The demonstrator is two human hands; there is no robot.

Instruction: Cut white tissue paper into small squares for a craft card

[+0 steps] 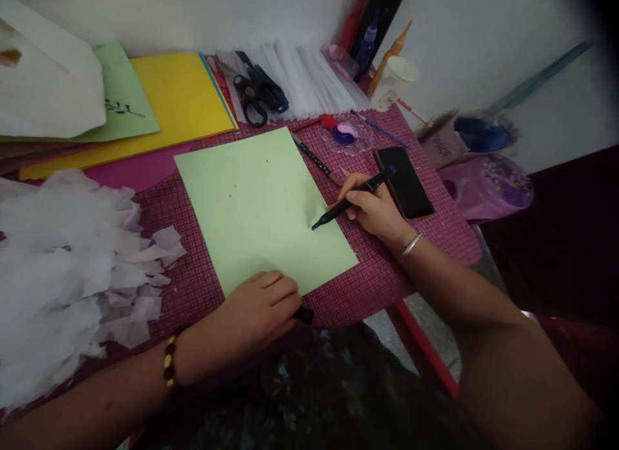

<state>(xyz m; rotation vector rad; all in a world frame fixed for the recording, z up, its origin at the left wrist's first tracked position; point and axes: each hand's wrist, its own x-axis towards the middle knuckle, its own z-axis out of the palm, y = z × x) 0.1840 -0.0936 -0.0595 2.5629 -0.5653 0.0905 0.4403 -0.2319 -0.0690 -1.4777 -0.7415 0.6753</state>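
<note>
A pale green sheet of paper (251,211) lies at a slant on the table, with a few tiny dark marks on its upper half. My right hand (372,208) is closed around a black marker (336,211). The marker's dark blue tip points down near the sheet's right edge; whether it touches the paper I cannot tell. Across the sheet's near edge rests my left hand (264,308), fingers curled around a black marker cap (304,315) that sticks out beside them. Just past my right hand lies a black phone (405,182).
White tissue pieces (62,276) are heaped at left. Behind stand yellow sheets (178,92), a green sheet with a leaf drawing (128,102), scissors (251,98) and white strips (304,82). A pencil (316,158) and paint palette (348,144) lie beyond the paper; a pink container (476,195) is at right.
</note>
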